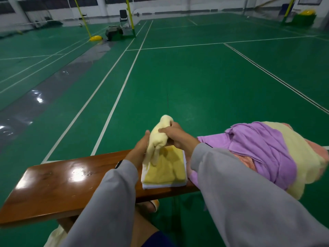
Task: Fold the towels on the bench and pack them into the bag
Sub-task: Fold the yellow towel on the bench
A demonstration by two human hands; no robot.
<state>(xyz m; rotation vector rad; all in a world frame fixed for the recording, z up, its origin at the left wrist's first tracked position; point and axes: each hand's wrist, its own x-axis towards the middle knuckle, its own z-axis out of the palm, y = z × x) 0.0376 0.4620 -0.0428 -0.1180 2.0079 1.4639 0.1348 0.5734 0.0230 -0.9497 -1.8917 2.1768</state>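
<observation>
The single camera rides on my head and faces forward and down, over the glossy brown wooden bench (53,184) that crosses the lower frame from 8 o'clock to 3 o'clock. It sits close: my grey sleeves (110,202) fill the edge at 6 o'clock, and my left hand (138,150) and right hand (175,137) meet on the bunched pale yellow towel (158,139) just below centre. The wide lens bows the green court floor (195,77) with its white lines up toward 12 o'clock, to the far wall (178,9) at the top edge.
</observation>
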